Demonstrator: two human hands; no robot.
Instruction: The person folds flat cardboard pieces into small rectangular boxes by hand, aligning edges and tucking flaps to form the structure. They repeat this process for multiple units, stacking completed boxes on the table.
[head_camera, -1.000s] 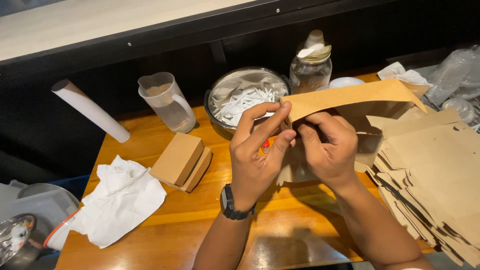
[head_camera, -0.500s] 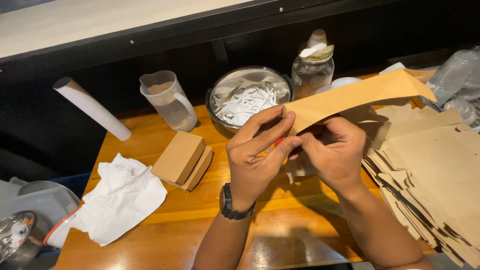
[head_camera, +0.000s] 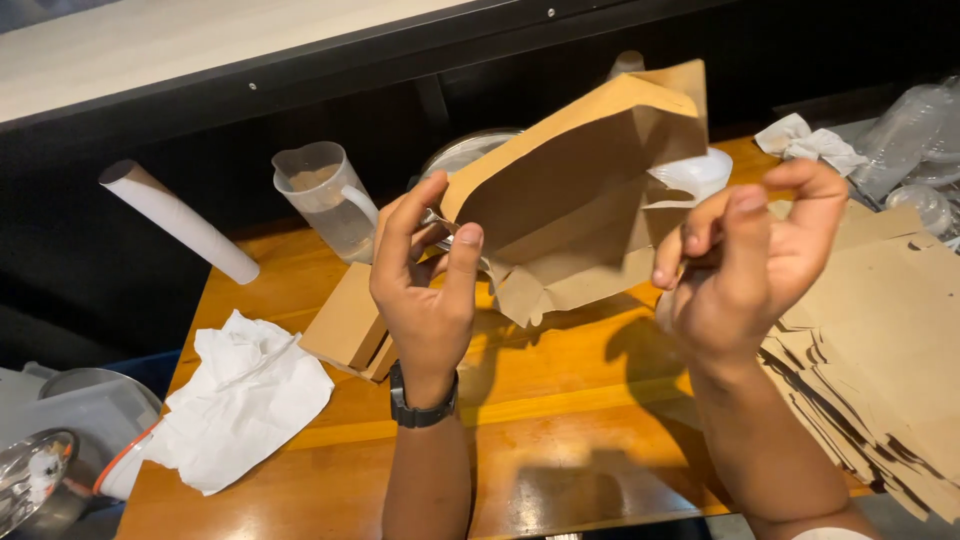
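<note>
Left hand pinching lower corner of brown paper bag, bag raised above wooden table, right hand beside bag, fingers curled, gripping nothing visible, stack of flat paper bags at right

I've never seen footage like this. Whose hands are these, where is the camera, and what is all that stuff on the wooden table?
There is no machine here: a person wears a camera on the head, looking down at their own bare hands. The left hand, with a wristwatch, pinches a brown paper bag held up above the wooden table. The right hand is raised beside the bag. On the table lie a crumpled white paper, a clear plastic jug, a white tube, small cardboard pieces and a stack of brown bags.
</note>
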